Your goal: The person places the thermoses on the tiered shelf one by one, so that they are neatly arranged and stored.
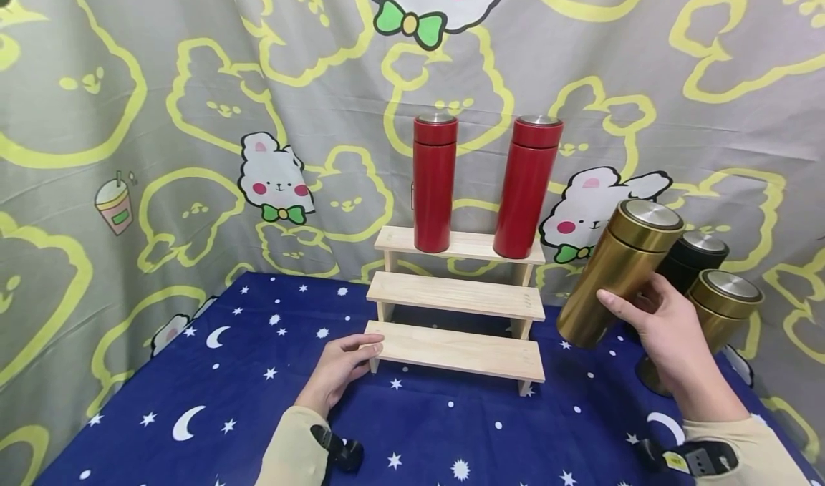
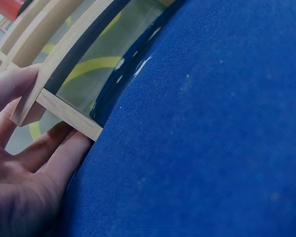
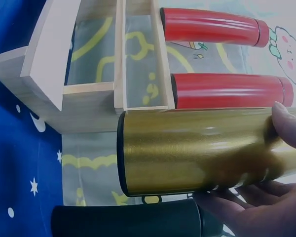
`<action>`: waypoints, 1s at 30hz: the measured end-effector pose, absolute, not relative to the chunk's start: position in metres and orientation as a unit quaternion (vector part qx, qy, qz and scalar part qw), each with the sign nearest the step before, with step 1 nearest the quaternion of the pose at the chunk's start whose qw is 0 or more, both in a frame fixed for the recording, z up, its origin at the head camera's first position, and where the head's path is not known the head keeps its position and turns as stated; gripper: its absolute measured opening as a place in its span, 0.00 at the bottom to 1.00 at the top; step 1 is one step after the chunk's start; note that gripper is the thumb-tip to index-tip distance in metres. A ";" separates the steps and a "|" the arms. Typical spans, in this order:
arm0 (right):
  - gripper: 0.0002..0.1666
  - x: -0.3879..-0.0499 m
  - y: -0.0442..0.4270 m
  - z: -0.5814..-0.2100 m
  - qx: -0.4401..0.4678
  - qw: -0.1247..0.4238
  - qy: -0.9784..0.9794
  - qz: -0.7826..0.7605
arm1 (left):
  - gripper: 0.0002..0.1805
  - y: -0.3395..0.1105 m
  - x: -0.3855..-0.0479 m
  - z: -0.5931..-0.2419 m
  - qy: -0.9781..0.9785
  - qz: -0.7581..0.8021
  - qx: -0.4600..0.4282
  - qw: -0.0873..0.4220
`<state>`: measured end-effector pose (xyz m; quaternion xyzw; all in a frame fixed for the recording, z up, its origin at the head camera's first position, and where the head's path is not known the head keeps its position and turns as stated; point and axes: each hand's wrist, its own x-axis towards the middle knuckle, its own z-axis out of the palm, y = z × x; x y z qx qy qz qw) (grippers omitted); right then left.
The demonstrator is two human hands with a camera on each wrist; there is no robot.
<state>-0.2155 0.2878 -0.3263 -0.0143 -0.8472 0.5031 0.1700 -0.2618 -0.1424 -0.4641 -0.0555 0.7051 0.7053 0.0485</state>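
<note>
Beige sleeves [image 1: 293, 452] foremost; tilted gold flask [image 1: 612, 278], glossy; silver lid [image 1: 652, 215], black base [image 3: 121, 154]

We get bright, even light in the head view, with shine on the red bottles [image 1: 435, 192]; the left wrist view is dimmer, its blue cloth [image 2: 202, 123] soft and the shelf [image 2: 69, 42] bowed. In the right one, glare streaks the held gold bottle [image 3: 177, 148] and the curtain [image 3: 286, 19] looks washed out.
</note>
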 end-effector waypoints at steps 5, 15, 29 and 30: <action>0.43 -0.216 0.285 -0.327 -0.008 0.165 -0.845 0.508 | 0.19 -0.142 -0.262 -0.464 0.706 0.704 -0.057 0.047; 0.41 -0.214 0.278 -0.324 0.015 0.167 -0.830 0.531 | 0.19 -0.141 -0.262 -0.463 0.703 0.707 -0.061 0.045; 0.41 -0.220 0.257 -0.310 0.047 0.152 -0.829 0.536 | 0.19 -0.141 -0.261 -0.463 0.703 0.707 -0.061 0.046; 0.41 -0.221 0.256 -0.310 0.049 0.151 -0.830 0.535 | 0.19 -0.141 -0.261 -0.463 0.703 0.708 -0.061 0.045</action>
